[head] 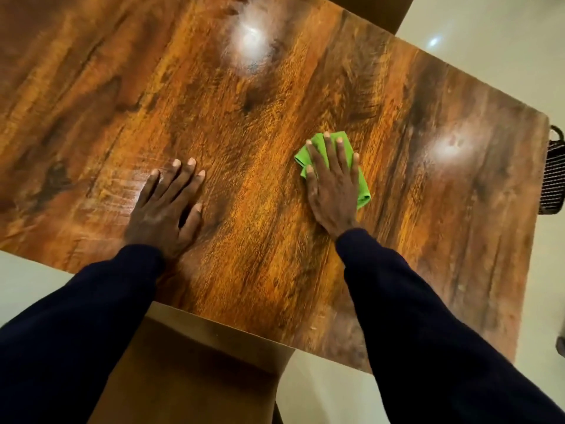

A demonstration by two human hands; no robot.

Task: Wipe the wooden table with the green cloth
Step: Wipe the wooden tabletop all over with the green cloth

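Right now your right hand (331,191) lies palm-down on the green cloth (363,192). Its fingers are straight and slightly fanned, with the thumb out to the left, flattening the fabric against the wooden table (260,102). Nothing curls round the cloth; you are pressing it, not pinching it. It sits right of the table's middle, about midway between the near and far edges.

Your left hand (165,209) rests flat on the wood, well apart from the cloth. Its fingers are straight and spread, and the thumb angles off to the right. Both forearms, in dark sleeves (428,316), reach in across the near edge.

Your palm covers most of the cloth, and green shows only past the fingertips, beside the thumb and along the outer side of the hand. You cannot tell how it is folded. The table's left part runs out of view. Blur softens the grain, and two bright glare patches (250,41) wash out the surface. Pale streaks (122,191) lie just left of your left hand. A dark woven thing with light stripes (553,175) sits just beyond the table's right end, partly cut off, and you cannot make out what it is.

The near edge runs diagonally under your forearms, with a brown wooden seat (183,362) below it between your arms. Open wood stretches from the cloth to the right end and to the far edge. The pale floor (489,26) shows past the far right corner.
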